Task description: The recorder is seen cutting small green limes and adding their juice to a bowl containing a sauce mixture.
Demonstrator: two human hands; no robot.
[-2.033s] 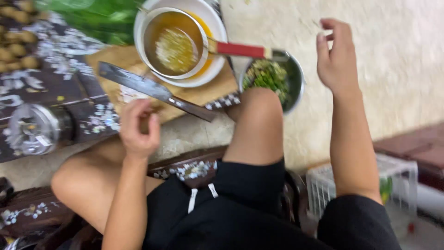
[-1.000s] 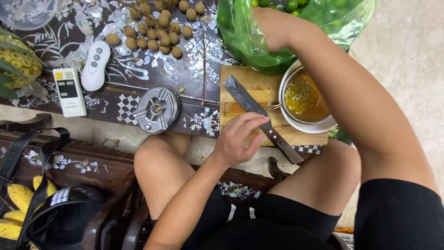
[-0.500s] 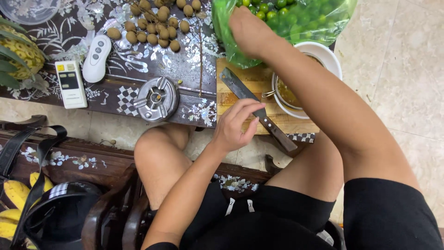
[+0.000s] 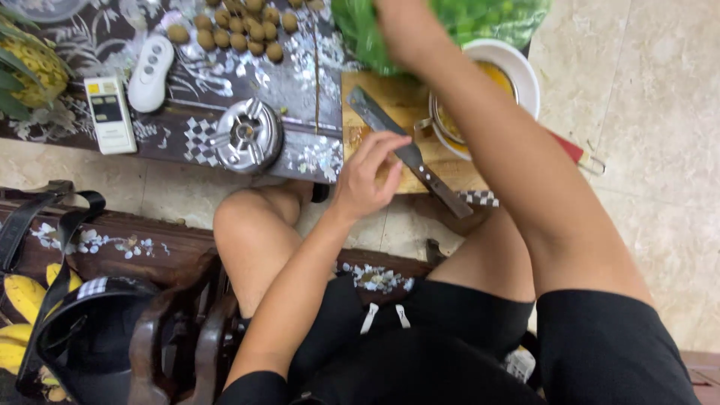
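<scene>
Head view: hands over a cutting board and a green bag.
The left hand [image 4: 367, 176] hovers, fingers loosely curled, holding nothing, beside the knife [image 4: 409, 154] on the wooden board [image 4: 390, 97]. The right hand [image 4: 401, 30] reaches into the green plastic bag [image 4: 480, 19]; its grip cannot be told.

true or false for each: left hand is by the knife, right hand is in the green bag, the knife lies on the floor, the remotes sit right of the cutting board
1. The left hand is beside the knife. True.
2. The right hand reaches into the green bag. True.
3. The knife lies on the floor. False: it lies across the wooden cutting board.
4. The white remotes sit right of the board. False: they lie to its left, near the pineapple.
</scene>
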